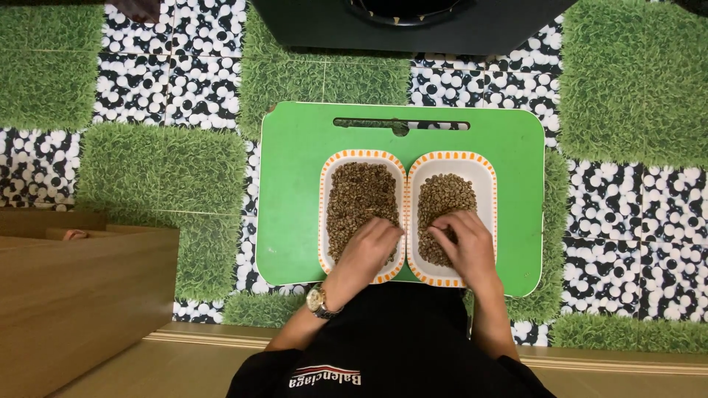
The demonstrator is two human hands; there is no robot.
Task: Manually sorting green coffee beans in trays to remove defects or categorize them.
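Both hands are down in the dishes now; the left hand (371, 243) lies palm-down on the brownish beans (360, 197) in the left white rectangular dish with an orange-dashed rim (324, 214), fingers spread loosely over the heap near the dish's inner edge, its grip slack and flat, closed on nothing that I can see; a gold-coloured wristwatch (318, 301) sits on that wrist; the right hand (467, 247) is over the near half of the matching right white dish with the orange-dashed rim (490, 214), fingertips curled down into the paler greenish-brown beans (445, 195), and whether that grip has pinched a bean I cannot tell, the fingertips being buried in the pile; the two dishes stand side by side, their long edges touching, in the middle of a bright green plastic tabletop with rounded corners and a slot handle (295, 184); the left dish looks fuller, its beans covering nearly the whole bottom, while the right one shows bare white at its far end; the little tabletop rests on a floor of square mats, grass-green ones and black-and-white pebble ones (169, 81) laid like a chequerboard; a dark black stand base (413, 26) sits just beyond the far edge; a light wooden box (74, 295) stands well off to the left.
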